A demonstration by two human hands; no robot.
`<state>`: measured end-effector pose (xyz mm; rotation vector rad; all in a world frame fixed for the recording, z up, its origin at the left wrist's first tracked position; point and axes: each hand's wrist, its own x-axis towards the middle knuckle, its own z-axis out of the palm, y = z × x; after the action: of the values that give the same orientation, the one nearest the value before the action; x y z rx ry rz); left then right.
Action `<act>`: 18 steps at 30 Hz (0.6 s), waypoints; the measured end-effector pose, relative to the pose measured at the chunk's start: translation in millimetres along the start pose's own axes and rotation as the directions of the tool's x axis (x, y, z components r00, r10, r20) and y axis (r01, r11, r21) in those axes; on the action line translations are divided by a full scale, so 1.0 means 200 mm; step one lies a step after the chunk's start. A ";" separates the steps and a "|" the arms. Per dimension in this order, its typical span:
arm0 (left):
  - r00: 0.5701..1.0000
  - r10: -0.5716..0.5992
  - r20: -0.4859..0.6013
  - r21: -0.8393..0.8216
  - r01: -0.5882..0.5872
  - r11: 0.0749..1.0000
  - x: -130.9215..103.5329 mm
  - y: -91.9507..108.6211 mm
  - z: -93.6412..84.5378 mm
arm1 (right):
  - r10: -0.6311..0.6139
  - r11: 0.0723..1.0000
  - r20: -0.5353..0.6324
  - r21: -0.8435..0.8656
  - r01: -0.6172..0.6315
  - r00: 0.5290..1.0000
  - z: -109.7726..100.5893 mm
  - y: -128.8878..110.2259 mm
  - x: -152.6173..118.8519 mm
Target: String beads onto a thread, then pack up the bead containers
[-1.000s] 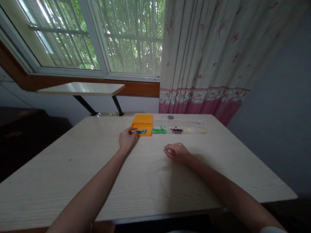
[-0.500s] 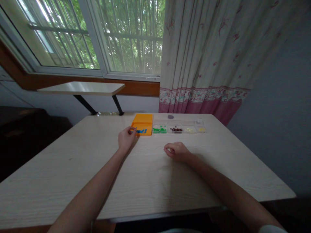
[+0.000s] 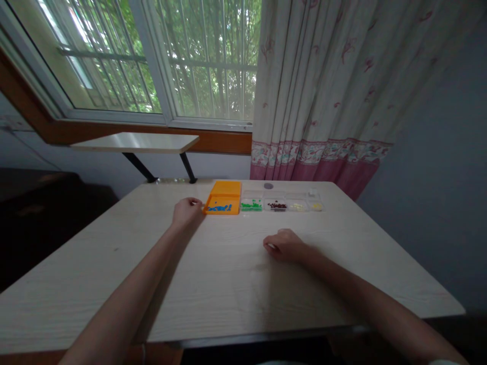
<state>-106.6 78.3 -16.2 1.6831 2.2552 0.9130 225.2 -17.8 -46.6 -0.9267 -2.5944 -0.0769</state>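
My left hand (image 3: 186, 211) is just left of an orange box (image 3: 225, 188) with its lid folded back, and its fingers are pinched together. Whatever may be between those fingertips is too small to make out. Small blue pieces (image 3: 220, 208) lie in the box's front half. My right hand (image 3: 283, 244) is held low over the table, nearer to me, with thumb and fingertips closed together; anything inside is hidden. To the right of the box stand clear compartments with green pieces (image 3: 251, 205), dark brown pieces (image 3: 277, 206) and pale yellow pieces (image 3: 297, 207).
A further clear compartment with yellow bits (image 3: 316, 207) ends the row. A grey round object (image 3: 268, 186) lies behind it on the wooden table (image 3: 220, 284). At the back left a raised shelf (image 3: 140, 143) stands on black legs. A curtain (image 3: 300, 152) hangs behind the table.
My left hand has moved left, out from over the orange box's edge, uncovering more of the blue pieces. My right hand has shifted slightly right and towards me. The view has tilted a little.
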 end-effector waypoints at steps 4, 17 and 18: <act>0.999 0.023 0.040 0.040 -0.025 0.999 0.07 0.00 0.05 | 0.077 0.995 -0.132 0.071 -0.068 0.988 -0.01 0.00 -0.05; 0.990 0.098 0.101 0.124 -0.110 0.986 0.15 0.02 0.09 | 0.199 0.968 -0.231 0.197 -0.155 0.952 -0.05 0.00 -0.05; 0.989 0.107 0.100 0.129 -0.119 0.985 0.15 0.01 0.09 | 0.199 0.967 -0.229 0.201 -0.153 0.953 -0.05 0.00 -0.05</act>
<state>-106.0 112.9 -22.1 1.8863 2.2246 0.7023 235.1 -25.5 -40.8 -1.0077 -2.2377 0.0862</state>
